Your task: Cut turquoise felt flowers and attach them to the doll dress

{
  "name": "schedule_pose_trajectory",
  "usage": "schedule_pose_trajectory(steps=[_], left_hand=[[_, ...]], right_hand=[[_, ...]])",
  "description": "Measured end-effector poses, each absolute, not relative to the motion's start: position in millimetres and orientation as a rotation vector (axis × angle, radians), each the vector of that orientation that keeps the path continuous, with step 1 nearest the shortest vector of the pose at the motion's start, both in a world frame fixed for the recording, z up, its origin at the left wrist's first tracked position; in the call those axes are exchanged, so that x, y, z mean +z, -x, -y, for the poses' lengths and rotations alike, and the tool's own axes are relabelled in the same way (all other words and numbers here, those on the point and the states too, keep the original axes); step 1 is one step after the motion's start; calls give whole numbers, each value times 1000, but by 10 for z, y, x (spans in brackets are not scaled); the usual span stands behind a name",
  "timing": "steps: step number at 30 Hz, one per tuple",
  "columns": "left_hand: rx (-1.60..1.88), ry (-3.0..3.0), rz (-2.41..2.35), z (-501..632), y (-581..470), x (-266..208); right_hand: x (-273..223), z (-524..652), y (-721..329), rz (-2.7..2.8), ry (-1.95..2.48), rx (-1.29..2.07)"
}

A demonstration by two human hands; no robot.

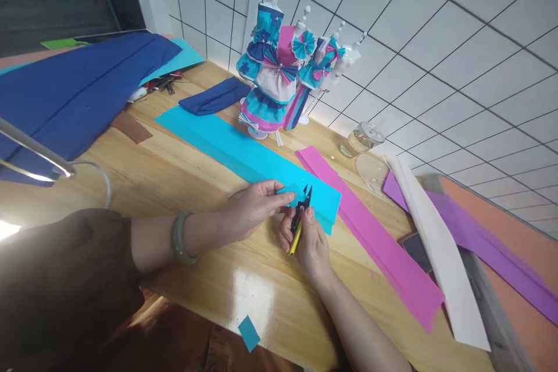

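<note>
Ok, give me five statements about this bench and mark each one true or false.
1. The right hand holds yellow-handled snips. True.
2. The left hand holds the pink strip. False: its fingers pinch a small blue-green piece.
3. A bracelet circles the right wrist. False: it is on the left wrist.
4. The white strip crosses over the purple strip. True.
5. The glass jar stands left of the small dresses in the picture. False: it stands right of them.
</note>
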State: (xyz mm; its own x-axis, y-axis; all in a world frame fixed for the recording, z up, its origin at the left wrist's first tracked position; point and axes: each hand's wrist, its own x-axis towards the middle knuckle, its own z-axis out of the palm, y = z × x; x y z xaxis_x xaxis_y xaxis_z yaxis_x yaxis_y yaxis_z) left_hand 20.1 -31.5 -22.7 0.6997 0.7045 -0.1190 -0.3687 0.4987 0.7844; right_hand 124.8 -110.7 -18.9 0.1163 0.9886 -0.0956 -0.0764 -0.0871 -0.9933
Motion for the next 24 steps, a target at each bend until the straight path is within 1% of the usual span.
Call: schedule_pose_trajectory(steps=[24], left_hand=[[705,-806,-445,330,-210,-203]], right_hand=[[-200,1112,-1252,1022,1274,1192]])
